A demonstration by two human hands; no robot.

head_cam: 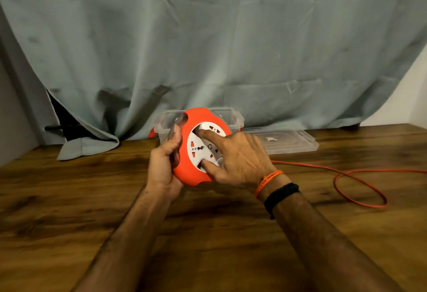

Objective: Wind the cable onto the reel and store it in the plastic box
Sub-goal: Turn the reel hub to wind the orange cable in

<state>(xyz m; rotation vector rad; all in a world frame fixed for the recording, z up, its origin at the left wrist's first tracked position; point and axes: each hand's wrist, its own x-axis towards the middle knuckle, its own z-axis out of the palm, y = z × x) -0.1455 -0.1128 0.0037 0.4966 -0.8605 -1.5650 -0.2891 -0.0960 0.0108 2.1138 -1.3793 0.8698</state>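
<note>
Reel (195, 174) held clear of the counter (208, 234), tilted, socket face toward the camera. Left hand (161, 164) wraps the orange rim from the far-left side, its grip pressed together around the edge, thumb on top. Right hand (238, 157) lies on the white centre disc (201, 148): one fingertip sits in the recess at the upper edge, the thumb in the recess at the lower edge, the other fingers loosely spread. Judged: hard moulded plastic shell, stiff, light enough for one hand, smooth and somewhat slippery on the rim, so the wrap-around hold on the rim is the sound one; the disc recesses look like the proper purchase for turning. Cable (360, 190) runs out to the right of the right-hand grip, thin, orange, limp, lying in a loose loop on the counter, so much of it is not yet wound; it could kink or snag at the loop. Plastic box (231, 116) stands open just beyond the reel, its clear lid (284, 140) flat beside it, to the right. No brand, label or legible writing visible; socket markings too small to read.
</note>
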